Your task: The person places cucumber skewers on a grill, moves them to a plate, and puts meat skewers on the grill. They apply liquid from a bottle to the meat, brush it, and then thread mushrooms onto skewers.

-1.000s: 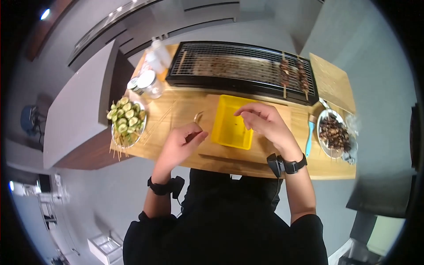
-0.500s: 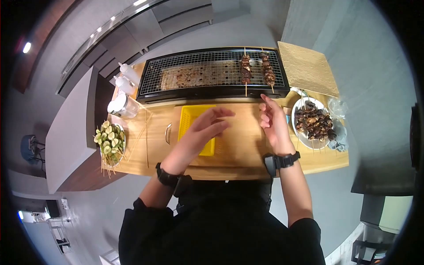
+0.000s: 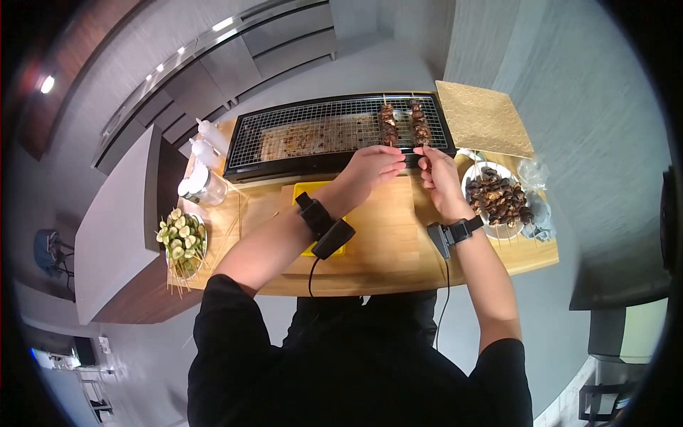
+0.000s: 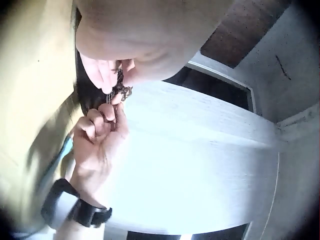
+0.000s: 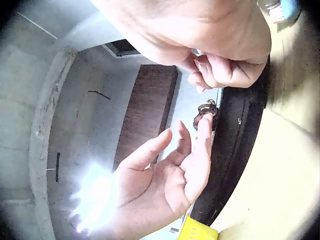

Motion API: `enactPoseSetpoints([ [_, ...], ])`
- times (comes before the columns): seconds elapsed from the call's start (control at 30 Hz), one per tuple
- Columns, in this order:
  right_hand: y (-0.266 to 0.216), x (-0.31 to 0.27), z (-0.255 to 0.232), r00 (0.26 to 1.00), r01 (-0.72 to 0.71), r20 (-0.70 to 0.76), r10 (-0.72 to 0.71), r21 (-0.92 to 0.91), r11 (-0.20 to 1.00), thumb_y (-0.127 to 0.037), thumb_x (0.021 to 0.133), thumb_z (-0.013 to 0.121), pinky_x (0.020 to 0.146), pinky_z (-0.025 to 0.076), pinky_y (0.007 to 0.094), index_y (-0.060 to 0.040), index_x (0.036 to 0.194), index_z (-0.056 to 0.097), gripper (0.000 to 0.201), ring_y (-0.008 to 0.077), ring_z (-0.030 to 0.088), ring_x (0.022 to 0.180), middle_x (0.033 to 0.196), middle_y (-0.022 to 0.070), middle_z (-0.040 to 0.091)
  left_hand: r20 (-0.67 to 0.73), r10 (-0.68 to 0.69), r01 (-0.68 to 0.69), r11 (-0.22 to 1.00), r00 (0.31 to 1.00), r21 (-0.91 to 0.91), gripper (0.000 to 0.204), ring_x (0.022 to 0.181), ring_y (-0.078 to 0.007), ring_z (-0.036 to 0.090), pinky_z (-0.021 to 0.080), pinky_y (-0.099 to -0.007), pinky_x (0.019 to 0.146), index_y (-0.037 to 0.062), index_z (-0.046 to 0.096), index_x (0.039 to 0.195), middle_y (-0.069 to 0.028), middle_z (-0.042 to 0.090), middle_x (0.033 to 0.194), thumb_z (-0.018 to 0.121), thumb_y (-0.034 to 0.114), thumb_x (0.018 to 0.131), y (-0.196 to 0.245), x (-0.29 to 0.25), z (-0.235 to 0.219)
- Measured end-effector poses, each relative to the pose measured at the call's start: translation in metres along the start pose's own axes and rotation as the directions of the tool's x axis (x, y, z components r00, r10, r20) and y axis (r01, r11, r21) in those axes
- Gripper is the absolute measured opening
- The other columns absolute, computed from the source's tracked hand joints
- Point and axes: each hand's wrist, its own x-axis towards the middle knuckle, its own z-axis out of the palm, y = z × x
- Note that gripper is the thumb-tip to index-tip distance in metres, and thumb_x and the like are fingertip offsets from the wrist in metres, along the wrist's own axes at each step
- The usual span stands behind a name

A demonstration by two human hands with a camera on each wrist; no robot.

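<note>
My right hand (image 3: pixel 445 186) has curled fingers; thumb and forefinger pinch the near end of the right-hand meat skewer (image 3: pixel 419 121). That skewer lies across the wire rack of the black grill (image 3: pixel 284 169). Beside it my left hand (image 3: pixel 371 169) stands over the grill's front edge, its fingers nearly straight and thumb apart, at the near end of the other meat skewer (image 3: pixel 388 127). In the right wrist view the left hand (image 5: pixel 165 177) shows its open palm, fingertips overlapping browned meat (image 5: pixel 204 116). The curled right hand (image 4: pixel 97 137) appears below the left hand in the left wrist view.
Partly under my left forearm is a yellow basket (image 3: pixel 306 188) on a wooden board (image 3: pixel 384 242). A plate (image 3: pixel 509 172) of meat skewers and a gold board (image 3: pixel 484 117) are right. Cucumber skewers (image 3: pixel 183 238), a jar (image 3: pixel 208 186) and squeeze bottles (image 3: pixel 203 152) are left.
Both hands have moved forward from over the yellow basket and board to the grill's front edge. The right fingers have closed on a skewer's end. The head view has shifted right.
</note>
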Motion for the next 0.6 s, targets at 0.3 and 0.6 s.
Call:
enactPoseSetpoints([
  [0.3,-0.012,-0.001,0.003,0.992,0.039,0.127,-0.022,-0.136,0.99,-0.02,0.106,0.054,0.047,0.025,0.0197,-0.0089,0.102,0.07,0.019,0.0012,0.037,0.055,0.072,-0.0084,0.053,-0.094,0.037,-0.024,0.989,0.995,0.145,0.03,0.119,-0.0242,0.065,0.052,-0.0351,0.107,-0.0066,0.061,0.128,-0.0163,0.066,0.126,0.061,0.007,0.102,0.001,0.024,-0.006],
  [0.6,-0.073,0.007,-0.024,0.988,0.127,0.117,-0.097,-0.291,0.948,-0.021,0.104,0.055,0.047,0.025,0.0194,-0.011,0.101,0.071,0.019,0.0005,0.038,0.054,0.072,-0.0097,0.052,0.005,0.065,-0.065,0.981,0.998,0.182,0.03,0.118,-0.0226,0.066,0.052,-0.0343,0.106,-0.0072,0.061,0.129,-0.0159,0.067,0.125,0.058,0.004,0.101,0.007,0.062,0.027],
])
